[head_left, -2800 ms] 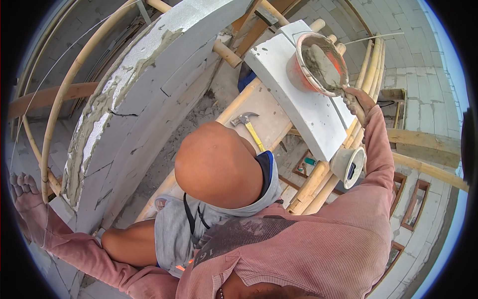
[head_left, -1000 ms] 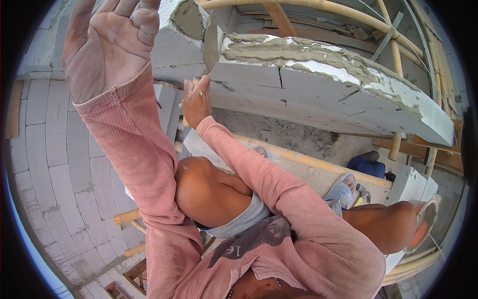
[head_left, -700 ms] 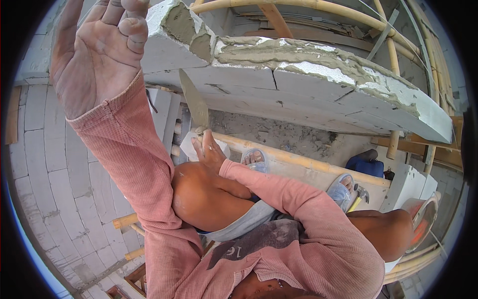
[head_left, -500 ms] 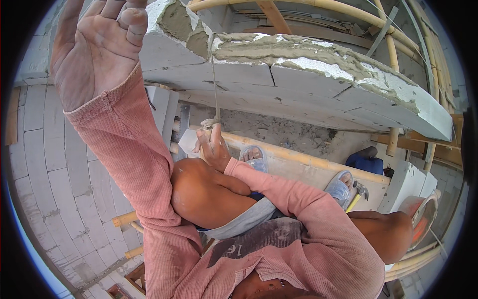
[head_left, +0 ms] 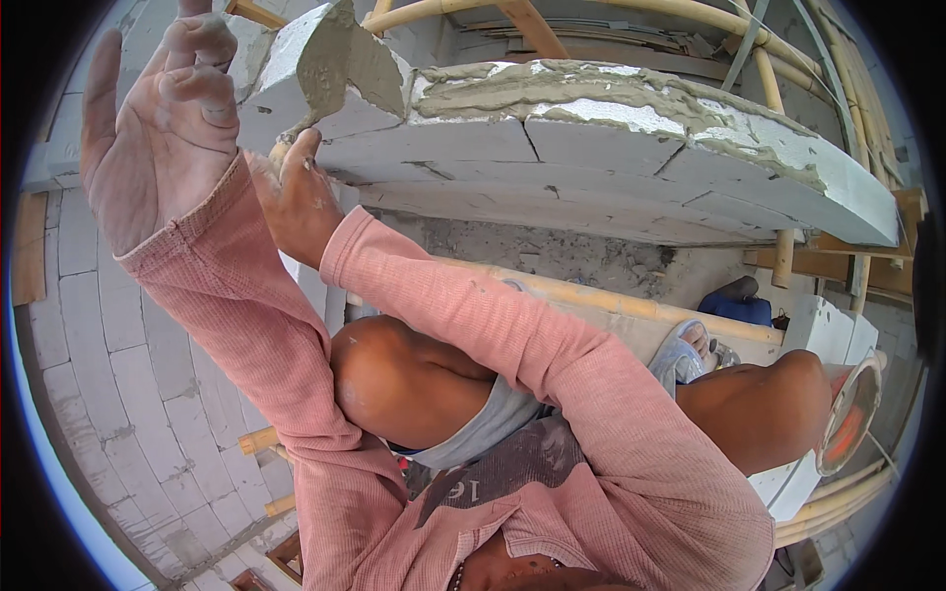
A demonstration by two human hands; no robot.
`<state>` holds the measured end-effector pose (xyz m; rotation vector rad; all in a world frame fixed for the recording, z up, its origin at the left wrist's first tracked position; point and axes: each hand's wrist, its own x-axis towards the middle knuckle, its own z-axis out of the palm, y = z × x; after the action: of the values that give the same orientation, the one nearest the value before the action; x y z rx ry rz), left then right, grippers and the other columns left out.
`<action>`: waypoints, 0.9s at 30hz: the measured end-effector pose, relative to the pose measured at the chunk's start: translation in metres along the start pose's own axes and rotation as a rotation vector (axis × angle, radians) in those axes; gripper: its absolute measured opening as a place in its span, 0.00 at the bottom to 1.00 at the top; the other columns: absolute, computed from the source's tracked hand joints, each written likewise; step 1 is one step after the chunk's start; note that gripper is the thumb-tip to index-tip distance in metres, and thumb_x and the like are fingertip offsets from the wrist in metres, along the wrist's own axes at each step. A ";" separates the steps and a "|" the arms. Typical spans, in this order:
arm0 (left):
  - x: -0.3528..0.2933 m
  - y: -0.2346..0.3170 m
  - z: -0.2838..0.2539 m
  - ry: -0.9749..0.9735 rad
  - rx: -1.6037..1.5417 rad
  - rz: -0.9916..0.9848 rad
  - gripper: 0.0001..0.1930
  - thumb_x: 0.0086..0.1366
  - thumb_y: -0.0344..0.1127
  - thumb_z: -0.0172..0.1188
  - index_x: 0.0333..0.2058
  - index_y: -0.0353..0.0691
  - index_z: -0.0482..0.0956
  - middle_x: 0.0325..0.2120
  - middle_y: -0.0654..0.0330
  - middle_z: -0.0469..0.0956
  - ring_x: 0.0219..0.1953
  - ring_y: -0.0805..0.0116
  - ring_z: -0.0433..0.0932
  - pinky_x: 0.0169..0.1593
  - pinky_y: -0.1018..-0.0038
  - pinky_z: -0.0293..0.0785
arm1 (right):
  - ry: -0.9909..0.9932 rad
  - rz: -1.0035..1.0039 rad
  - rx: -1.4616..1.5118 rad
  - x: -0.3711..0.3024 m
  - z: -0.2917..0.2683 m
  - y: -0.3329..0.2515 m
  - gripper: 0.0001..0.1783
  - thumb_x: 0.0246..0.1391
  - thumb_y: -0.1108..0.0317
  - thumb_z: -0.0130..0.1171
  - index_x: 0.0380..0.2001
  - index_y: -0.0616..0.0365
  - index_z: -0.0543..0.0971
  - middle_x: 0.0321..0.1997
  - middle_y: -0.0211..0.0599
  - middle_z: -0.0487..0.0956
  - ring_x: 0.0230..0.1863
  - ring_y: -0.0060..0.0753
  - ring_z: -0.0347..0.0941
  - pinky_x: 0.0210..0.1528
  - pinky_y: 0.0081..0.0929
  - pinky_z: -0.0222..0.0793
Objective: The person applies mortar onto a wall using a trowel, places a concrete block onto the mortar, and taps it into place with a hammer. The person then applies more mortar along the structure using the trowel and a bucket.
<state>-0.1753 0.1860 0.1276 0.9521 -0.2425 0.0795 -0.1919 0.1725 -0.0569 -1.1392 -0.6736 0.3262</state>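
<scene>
My left hand [head_left: 158, 148] is raised at the upper left, dusty palm showing. Its fingers are apart, some of them bent, and nothing lies in the palm. Close beside its wrist, my right hand [head_left: 299, 202] is wrapped round the handle of a trowel [head_left: 323, 69]. The trowel's blade is coated in grey mortar and held against or just over the top left of the block wall [head_left: 463, 148]; whether it touches is unclear. Along the wall's top runs a rough bed of wet mortar [head_left: 572, 94] on white blocks.
Bamboo poles [head_left: 591, 298] cross below the wall and more stand behind it. To the right are a bucket [head_left: 852, 419], white blocks [head_left: 823, 330] and a blue bundle [head_left: 734, 310]. A pale block wall or floor [head_left: 128, 364] fills the left. My knees are bent between.
My right hand has risen from beside my knee to the wall's upper left, near my left wrist, bringing the mortar-covered trowel. My left hand has shifted slightly left and down.
</scene>
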 end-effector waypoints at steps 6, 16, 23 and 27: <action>0.008 -0.002 0.011 0.086 0.090 0.001 0.33 0.75 0.39 0.40 0.68 0.29 0.36 0.58 0.42 0.62 0.48 0.60 0.68 0.45 0.70 0.79 | 0.047 0.293 -0.018 -0.027 0.008 0.016 0.29 0.65 0.53 0.51 0.55 0.65 0.56 0.44 0.74 0.75 0.39 0.74 0.76 0.44 0.58 0.73; 0.019 -0.026 0.008 0.078 0.151 -0.030 0.31 0.76 0.42 0.41 0.67 0.25 0.47 0.47 0.48 0.70 0.38 0.66 0.73 0.40 0.75 0.78 | -0.361 -0.070 -0.433 -0.124 -0.029 0.116 0.27 0.65 0.52 0.50 0.51 0.67 0.61 0.51 0.64 0.74 0.29 0.66 0.78 0.30 0.54 0.76; 0.040 -0.064 -0.025 0.111 0.127 -0.044 0.32 0.77 0.46 0.41 0.67 0.25 0.51 0.24 0.62 0.69 0.20 0.78 0.67 0.21 0.85 0.69 | -0.727 -0.214 -0.733 -0.138 -0.183 0.086 0.24 0.64 0.57 0.48 0.60 0.55 0.64 0.59 0.46 0.68 0.43 0.52 0.80 0.37 0.46 0.77; 0.025 -0.117 -0.031 0.255 -0.165 -0.246 0.32 0.76 0.54 0.42 0.65 0.31 0.60 0.18 0.67 0.66 0.13 0.79 0.61 0.16 0.82 0.63 | -0.913 0.182 -0.769 -0.160 -0.310 -0.013 0.22 0.63 0.57 0.50 0.56 0.55 0.67 0.55 0.47 0.69 0.42 0.50 0.80 0.40 0.47 0.77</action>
<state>-0.1251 0.1427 0.0238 0.7915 0.1027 -0.0450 -0.1164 -0.1471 -0.1748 -1.7932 -1.5880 0.8059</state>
